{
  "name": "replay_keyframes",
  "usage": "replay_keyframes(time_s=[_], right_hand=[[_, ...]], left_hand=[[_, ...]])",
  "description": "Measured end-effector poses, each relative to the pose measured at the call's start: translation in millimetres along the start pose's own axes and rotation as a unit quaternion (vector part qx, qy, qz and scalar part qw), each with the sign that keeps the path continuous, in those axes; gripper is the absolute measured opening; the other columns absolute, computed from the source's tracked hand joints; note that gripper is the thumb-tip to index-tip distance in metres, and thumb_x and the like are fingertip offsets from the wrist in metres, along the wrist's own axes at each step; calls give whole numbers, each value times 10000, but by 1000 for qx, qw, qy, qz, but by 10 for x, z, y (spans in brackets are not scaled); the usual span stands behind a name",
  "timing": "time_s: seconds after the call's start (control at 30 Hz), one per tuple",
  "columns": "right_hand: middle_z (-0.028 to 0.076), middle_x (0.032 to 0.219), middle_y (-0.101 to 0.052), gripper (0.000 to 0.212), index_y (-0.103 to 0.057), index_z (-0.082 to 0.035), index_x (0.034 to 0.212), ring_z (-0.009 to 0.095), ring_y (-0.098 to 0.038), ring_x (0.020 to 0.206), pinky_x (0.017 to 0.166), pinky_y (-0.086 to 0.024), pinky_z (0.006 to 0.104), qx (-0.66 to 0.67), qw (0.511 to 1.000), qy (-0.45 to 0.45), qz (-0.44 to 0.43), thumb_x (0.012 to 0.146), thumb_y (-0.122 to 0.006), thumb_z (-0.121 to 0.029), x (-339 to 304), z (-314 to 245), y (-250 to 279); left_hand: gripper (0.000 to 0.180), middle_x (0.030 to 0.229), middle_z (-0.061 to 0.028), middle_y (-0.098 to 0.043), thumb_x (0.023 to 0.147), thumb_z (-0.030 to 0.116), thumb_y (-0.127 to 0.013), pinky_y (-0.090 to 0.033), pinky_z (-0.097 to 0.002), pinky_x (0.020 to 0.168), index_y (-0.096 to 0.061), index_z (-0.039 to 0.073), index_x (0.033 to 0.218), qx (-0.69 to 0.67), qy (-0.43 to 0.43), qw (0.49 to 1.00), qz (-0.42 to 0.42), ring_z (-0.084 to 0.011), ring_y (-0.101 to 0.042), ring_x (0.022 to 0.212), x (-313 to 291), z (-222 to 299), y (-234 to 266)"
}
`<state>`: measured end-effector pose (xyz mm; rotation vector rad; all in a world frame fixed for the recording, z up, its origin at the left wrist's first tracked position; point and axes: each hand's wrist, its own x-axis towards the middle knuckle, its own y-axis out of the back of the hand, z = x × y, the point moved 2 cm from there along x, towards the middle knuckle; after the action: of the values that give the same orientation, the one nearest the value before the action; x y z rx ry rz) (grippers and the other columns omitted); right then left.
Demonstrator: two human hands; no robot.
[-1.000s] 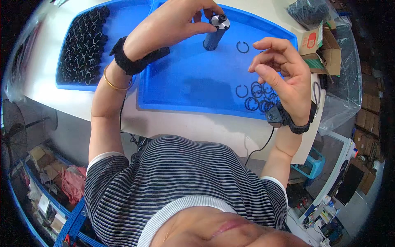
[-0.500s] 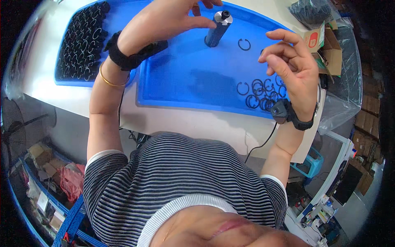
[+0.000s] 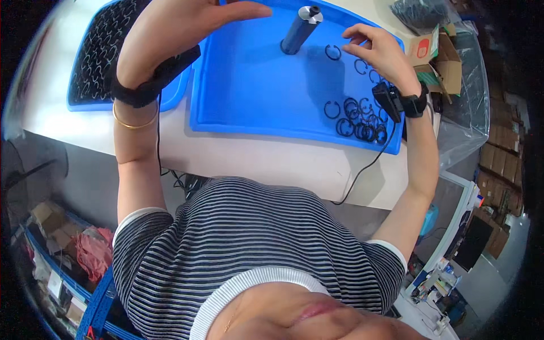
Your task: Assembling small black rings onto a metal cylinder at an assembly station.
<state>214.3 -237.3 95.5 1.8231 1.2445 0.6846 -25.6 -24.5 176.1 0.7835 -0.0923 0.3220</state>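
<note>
A dark cylinder (image 3: 296, 37) with a silver top and a black knob stands slightly tilted in view on the blue tray (image 3: 249, 113). My left hand (image 3: 195, 22) is up at its left, thumb stretched out and apart from it; the other fingers are mostly cut off by the upper edge. To the cylinder's right, my right hand (image 3: 385, 54) hovers with fingers bent and apart from the thumb, nothing visible between them. Closest to those fingertips lies a black open snap ring (image 3: 333, 52). More snap rings (image 3: 362, 122) lie loose in the tray's near right corner.
At the left, a second blue tray (image 3: 90, 106) holds rows of many black rings. An open cardboard box (image 3: 450, 65) and a plastic bag of dark parts (image 3: 422, 14) stand at the right. A black cable (image 3: 362, 178) runs from my right wrist over the white table (image 3: 272, 161).
My left hand has drawn back left, away from the cylinder. My right hand has moved up and away from me, over the tray's right side, uncovering more rings.
</note>
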Motion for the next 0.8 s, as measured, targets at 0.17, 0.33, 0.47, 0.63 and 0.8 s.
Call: replay_keyframes(time_s=[0.17,0.33,0.47,0.63,0.8], right_hand=[[29,1122,-666,510,-595,-136,1341,68,-611,849,695,-472,214,111,992,53,-25,869,-780,-186,230,-470,-59],[46,1110,-663,540,-596,-117,1331,141,-615,939,772,-501,293,-46,996,17,-71,836,-800,-187,131,-213,68],[95,858,-695,426,-674,-47,1092,211,-655,721,655,-519,352,-100,986,-45,-124,809,-819,-329,347,288,-228],[80,772,-648,348,-640,-22,952,210,-641,724,670,-507,347,-191,970,-90,-117,782,-844,-248,265,326,-339],[68,766,-646,306,-594,-32,941,165,-626,660,579,-488,316,-110,985,-98,-88,803,-824,-179,197,113,-345]], left_hand=[[354,956,-115,-722,857,186,-786,-527,-281,695,-672,-20,1121,-2,-80,996,33,-174,-662,810,-109,-253,65],[370,877,-160,-709,856,201,-792,-538,-295,656,-673,-45,1106,77,-47,995,53,-206,-671,737,-135,-35,79],[371,879,-176,-711,852,211,-793,-554,-319,682,-679,-44,1097,108,-64,989,75,-236,-691,777,-154,-235,115],[375,906,-190,-717,841,215,-797,-563,-341,705,-680,-43,1087,60,-131,989,44,-276,-705,807,-153,-145,72],[355,938,-187,-726,839,201,-788,-568,-368,725,-675,-33,1081,27,-92,995,-34,-298,-718,841,-71,-173,-51]])
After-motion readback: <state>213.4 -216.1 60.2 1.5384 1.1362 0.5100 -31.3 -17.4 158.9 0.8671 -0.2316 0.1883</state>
